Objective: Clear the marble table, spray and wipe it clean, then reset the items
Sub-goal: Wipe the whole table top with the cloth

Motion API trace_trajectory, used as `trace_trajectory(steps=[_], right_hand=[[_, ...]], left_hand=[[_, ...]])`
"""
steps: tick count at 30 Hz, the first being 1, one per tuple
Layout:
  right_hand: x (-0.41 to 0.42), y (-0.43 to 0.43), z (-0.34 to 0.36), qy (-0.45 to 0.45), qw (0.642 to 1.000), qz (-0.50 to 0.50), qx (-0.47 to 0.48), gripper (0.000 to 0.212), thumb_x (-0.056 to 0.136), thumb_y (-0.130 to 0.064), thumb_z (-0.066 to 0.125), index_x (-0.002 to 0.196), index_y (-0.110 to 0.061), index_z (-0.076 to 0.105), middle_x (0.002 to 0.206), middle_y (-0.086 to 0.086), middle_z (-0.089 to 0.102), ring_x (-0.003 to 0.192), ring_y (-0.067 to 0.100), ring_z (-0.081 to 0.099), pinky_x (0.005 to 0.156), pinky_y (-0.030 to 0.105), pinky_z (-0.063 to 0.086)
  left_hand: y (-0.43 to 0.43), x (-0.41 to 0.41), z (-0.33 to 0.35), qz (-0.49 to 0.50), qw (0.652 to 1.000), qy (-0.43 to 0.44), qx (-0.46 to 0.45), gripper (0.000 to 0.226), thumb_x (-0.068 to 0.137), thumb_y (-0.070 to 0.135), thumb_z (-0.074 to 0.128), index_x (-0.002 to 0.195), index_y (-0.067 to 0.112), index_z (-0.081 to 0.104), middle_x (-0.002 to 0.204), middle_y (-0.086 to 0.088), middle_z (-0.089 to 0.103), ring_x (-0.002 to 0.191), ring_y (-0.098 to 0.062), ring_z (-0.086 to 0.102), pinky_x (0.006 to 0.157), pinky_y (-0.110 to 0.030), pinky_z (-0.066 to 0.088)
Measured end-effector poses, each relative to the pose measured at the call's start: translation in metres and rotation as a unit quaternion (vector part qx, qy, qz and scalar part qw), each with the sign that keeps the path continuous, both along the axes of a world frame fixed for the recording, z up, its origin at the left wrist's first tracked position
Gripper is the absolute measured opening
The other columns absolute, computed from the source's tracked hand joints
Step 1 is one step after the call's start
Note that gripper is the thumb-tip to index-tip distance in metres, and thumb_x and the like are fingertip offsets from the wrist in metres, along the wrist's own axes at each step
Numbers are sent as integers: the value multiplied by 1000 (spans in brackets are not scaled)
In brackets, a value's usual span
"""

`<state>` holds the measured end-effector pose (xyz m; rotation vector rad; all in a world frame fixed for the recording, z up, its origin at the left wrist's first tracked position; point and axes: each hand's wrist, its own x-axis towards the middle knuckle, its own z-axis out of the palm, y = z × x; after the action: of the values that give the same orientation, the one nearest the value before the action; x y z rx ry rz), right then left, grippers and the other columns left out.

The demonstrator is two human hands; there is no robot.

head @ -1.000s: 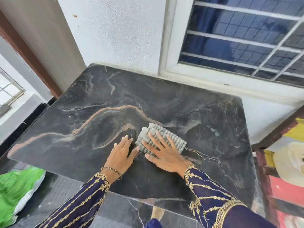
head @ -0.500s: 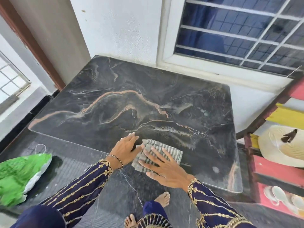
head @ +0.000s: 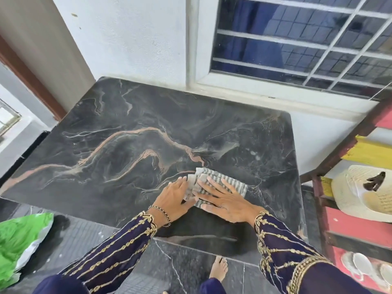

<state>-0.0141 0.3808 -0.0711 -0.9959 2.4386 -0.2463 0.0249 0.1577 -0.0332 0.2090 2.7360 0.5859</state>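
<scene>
The dark marble table with orange and white veins stands against the wall under a window, with nothing on it but a cloth. A grey-and-white striped cloth lies crumpled on its near right part. My right hand presses flat on the cloth with the fingers spread. Beside it, my left hand rests on the marble with its fingertips on the cloth's left edge. Both wrists come out of dark blue sleeves with gold embroidery.
A green bag lies on the dark tiled floor at the left. A red and yellow rack at the right holds a straw hat and sandals. A barred window is behind the table. My bare foot stands below the table's near edge.
Both hands dragged the cloth from the table's middle to its near edge, then pushed it a little way back onto the marble and to the right.
</scene>
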Motion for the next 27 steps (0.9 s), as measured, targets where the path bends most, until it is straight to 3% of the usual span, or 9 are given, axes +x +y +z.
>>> trace_trajectory(steps=[5, 9, 12, 16, 21, 27], right_hand=[[-88, 12, -4, -13, 1000, -10, 3, 55, 99, -73, 10, 151, -63, -4, 160, -33, -26, 142, -7, -37, 114, 32, -28], [-173, 23, -6, -8, 999, -34, 7, 56, 97, -75, 8, 149, -65, -7, 159, -33, -28, 144, -4, -36, 115, 34, -29], [-233, 29, -9, 5, 999, -43, 19, 55, 98, -73, 9, 148, -65, -12, 160, -31, -28, 146, -1, -35, 117, 37, -26], [-302, 33, -13, 31, 998, -51, 24, 57, 98, -73, 10, 150, -63, -12, 159, -32, -28, 145, 0, -34, 119, 41, -23], [-363, 32, -12, 60, 995, -74, 20, 56, 99, -71, 10, 151, -61, -10, 162, -29, -24, 149, 1, -28, 122, 44, -18], [-371, 36, -12, 73, 995, -74, 2, 57, 99, -71, 10, 152, -60, -9, 163, -27, -23, 150, 2, -27, 122, 43, -18]], left_hand=[[28, -84, -3, -1, 1000, 19, -2, 85, 84, 53, 59, 147, 7, 25, 153, -10, 32, 141, -25, 31, 116, -36, 24], [46, -168, 0, 3, 993, -26, -111, 128, 64, 75, 65, 152, 7, 1, 162, -10, 4, 150, -27, 3, 121, -48, 13], [57, -218, 8, 46, 977, -98, -184, 151, 47, 77, 74, 150, 4, -9, 161, -15, -6, 148, -40, -5, 113, -62, 25], [74, -249, 4, 75, 953, -195, -221, 155, 47, 62, 85, 147, -4, -12, 157, -25, -14, 144, -50, -7, 105, -70, 29], [76, -255, -6, 67, 945, -208, -243, 154, 48, 64, 84, 146, -6, -13, 157, -26, -13, 144, -51, -7, 104, -70, 31], [77, -256, 0, 51, 937, -231, -256, 154, 50, 64, 83, 145, -7, -14, 155, -28, -16, 143, -53, -10, 105, -70, 31]])
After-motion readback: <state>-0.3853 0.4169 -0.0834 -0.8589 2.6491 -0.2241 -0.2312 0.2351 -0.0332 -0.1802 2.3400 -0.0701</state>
